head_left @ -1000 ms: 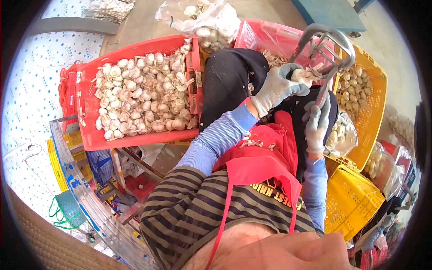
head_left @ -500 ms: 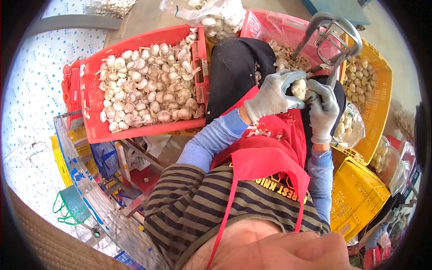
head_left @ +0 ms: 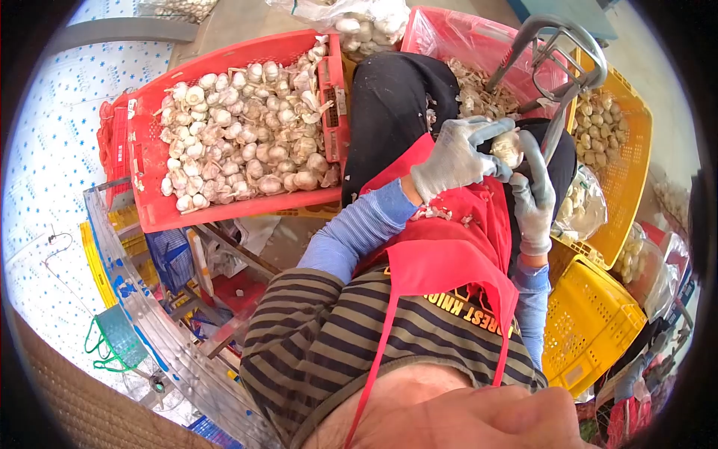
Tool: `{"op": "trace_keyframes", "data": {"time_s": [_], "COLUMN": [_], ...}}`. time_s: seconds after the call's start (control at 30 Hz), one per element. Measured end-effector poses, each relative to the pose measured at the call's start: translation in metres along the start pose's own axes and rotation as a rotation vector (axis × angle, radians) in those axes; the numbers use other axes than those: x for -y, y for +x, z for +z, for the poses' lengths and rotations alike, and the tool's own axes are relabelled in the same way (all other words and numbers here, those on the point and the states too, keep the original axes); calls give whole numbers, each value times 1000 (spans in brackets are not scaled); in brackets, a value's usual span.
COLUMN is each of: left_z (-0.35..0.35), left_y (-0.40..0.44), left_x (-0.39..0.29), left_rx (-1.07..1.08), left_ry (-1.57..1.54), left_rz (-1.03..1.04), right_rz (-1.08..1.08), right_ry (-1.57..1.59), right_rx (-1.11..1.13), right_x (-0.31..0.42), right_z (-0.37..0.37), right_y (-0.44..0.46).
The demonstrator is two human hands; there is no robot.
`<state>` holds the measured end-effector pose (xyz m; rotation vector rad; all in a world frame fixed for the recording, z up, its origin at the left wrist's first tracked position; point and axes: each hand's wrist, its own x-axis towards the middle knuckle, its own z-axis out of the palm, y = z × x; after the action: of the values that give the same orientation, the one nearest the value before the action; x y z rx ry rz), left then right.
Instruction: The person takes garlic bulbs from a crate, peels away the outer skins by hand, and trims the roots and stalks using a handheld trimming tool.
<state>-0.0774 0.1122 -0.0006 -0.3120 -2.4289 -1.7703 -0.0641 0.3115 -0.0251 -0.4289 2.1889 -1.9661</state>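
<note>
My left hand, in a grey-white glove, and my right hand, gloved too, meet above my lap. Between their fingers they hold one whitish garlic bulb. Just beyond them stands a metal frame with a curved handle. Behind it lies a pink-red bin with loose garlic skins. On the left a red crate is full of garlic bulbs. Bits of skin lie on my red apron.
A yellow crate with pale garlic and a filled plastic bag is on the right, above another yellow crate. A bag of bulbs sits at the top. A co-worker's gloved hand shows at the lower right.
The garlic bulb has come away from the metal frame toward my lap. My right hand has left the frame and now touches the bulb together with my left hand.
</note>
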Motion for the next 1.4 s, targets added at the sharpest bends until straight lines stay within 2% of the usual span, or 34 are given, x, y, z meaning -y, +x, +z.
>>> {"op": "trace_keyframes", "data": {"time_s": [0.07, 0.1, 0.23, 0.33, 0.37, 0.47, 0.5, 0.57, 0.63, 0.67, 0.7, 0.83, 0.93, 0.97, 1.03, 1.13, 1.2, 1.23, 1.3, 1.33, 1.37, 1.4], "left_z": [-5, -4, 6, 14, 13, 19, 20, 19, 17, 16, 19, 22, 12, 12, 12, 0, 1, 6, 3, 0, 2, -1], "left_y": [-5, -6, -6, -9, -12, -14, -17, -16, -18, -19, -17, -22, -22, -23, -22, -19, -28, -28, -30, -31, -34, -40], "left_x": [-13, -12, -7, -9, -6, -9, -13, -9, -3, 1, 7, 17, 11, 15, 4, 2, 9, 6, 3, 0, -6, -6], "left_rx": [76, 54, 46, 11, 38, -46, -66, -90, -151, -200, -244, -186, -173, -200, -300, -219, -56, -178, -150, -135, 25, 310], "left_ry": [-410, -494, -577, -530, -527, 43, 96, 201, 138, 23, 3, -396, -661, -737, -502, 105, 28, 138, 160, 171, -74, -373], "left_rz": [-491, -484, -539, -455, -466, 69, 25, 226, 158, -11, 1, -481, -561, -506, -242, 198, 218, 224, 285, 316, 181, 43], "right_rz": [13, 19, 98, 152, 81, -196, -226, -193, -223, -272, -212, -76, -61, -41, -5, -47, 38, 78, 200, 145, 91, 145], "right_ry": [235, 356, 395, 229, 156, -448, -470, -387, -376, -405, -384, -104, 36, 91, 203, 252, 321, 354, 461, 443, 423, 379], "right_rx": [66, 95, -116, -162, -180, -98, -84, -151, -157, -129, -105, -148, -133, -142, -154, -139, -123, -116, -108, -157, -206, -232], "right_x": [3, 5, -8, -2, -1, 4, 12, 16, 20, 23, 24, 8, 1, 0, -1, -2, 4, 7, 1, -8, -17, -19], "right_z": [6, 10, 19, 16, 16, 14, 16, 25, 29, 30, 32, 32, 31, 29, 28, 30, 34, 34, 30, 32, 34, 31], "right_y": [2, 2, -4, -7, -6, 0, 0, -2, -4, -5, -6, -9, -10, -11, -10, -9, -12, -12, -14, -14, -15, -14]}}
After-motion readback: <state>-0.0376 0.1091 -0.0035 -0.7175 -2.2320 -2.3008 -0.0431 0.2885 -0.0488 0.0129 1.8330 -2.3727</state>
